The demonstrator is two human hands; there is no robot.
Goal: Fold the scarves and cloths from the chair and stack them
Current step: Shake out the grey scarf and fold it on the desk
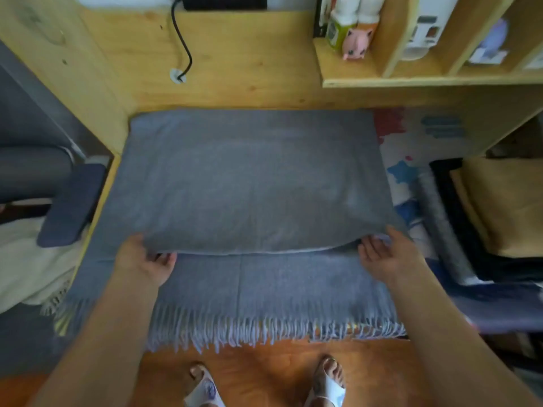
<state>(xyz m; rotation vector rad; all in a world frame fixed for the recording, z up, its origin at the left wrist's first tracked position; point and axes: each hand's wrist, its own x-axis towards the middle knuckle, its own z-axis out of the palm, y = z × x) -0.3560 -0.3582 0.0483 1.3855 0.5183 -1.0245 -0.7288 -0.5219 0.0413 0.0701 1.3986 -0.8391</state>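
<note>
Head view: left hand (141, 259) fingers (164, 259) tucked beneath folded edge of grey scarf (252, 183), thumb side on top — holding that edge at left corner. Right hand (388, 254) fingers (368, 245) spread and fairly straight at right corner, palm up under lifted edge; firm pinch not confirmed. Scarf spread flat across wooden worktop (235, 63), upper layer doubled over lower, fringe (264, 330) hanging off near edge. Judged soft, limp, light, somewhat fuzzy — no stiffness, likely to sag mid-span; best taken at both corners of fold, kept taut. Count: one grey scarf in work; one cream fringed cloth (32, 259) at left beside chair armrest (70, 204); tan folded cloth (505, 207) at right, layer count unclear.
</note>
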